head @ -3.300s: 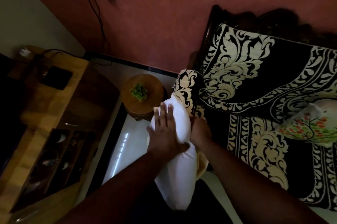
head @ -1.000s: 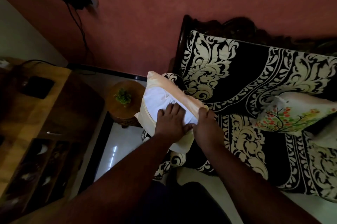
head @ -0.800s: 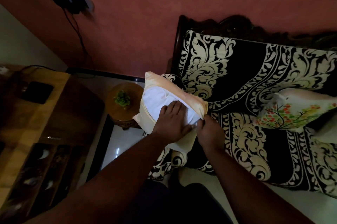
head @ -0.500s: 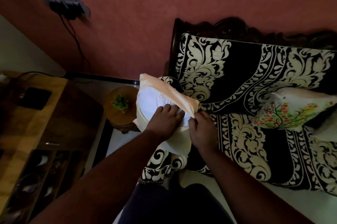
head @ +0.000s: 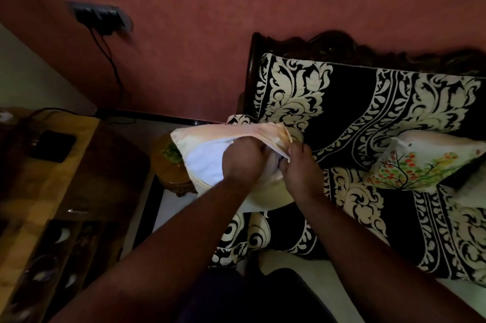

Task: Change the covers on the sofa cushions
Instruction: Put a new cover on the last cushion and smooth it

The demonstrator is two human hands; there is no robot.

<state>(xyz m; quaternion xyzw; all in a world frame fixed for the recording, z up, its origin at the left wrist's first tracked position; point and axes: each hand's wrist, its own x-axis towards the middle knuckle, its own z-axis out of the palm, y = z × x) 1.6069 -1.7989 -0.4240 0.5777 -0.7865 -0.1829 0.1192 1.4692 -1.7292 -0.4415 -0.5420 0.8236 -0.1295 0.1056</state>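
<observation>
Head view: white cushion insert [head: 207, 162] sits mostly inside the cream satin cover [head: 236, 133], at the sofa's arm. Left hand [head: 243, 162] presses it in, fingers curled; right hand [head: 299, 167] pinches the cover's edge. Closing remains. Tree-print cushion [head: 418, 162] appears finished.

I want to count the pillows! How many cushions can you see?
2. One cushion is in both hands, half inside its cream cover; a tree-print cushion lies on the sofa's right. More may be out of view.
</observation>
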